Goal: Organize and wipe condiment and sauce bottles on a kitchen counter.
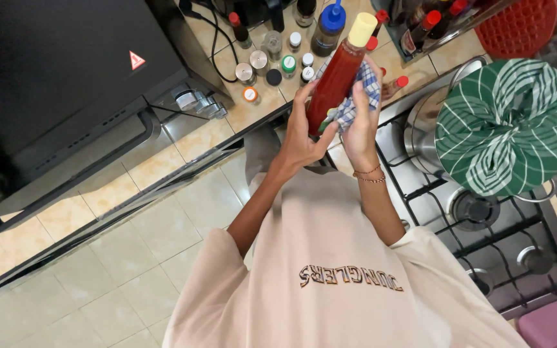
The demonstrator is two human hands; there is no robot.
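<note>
Two hands meet on a red sauce bottle [335,76], tilted cap-away: left hand [299,132] grips its base, right hand [361,122] presses a checked cloth [363,90] alongside

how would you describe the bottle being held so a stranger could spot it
Between the gas stove and the tiled counter, both hands meet. The left hand and right hand, with a blue checked cloth, hold a tall red sauce bottle; unlike neighbouring bottles, its cap is pale yellow.
</note>
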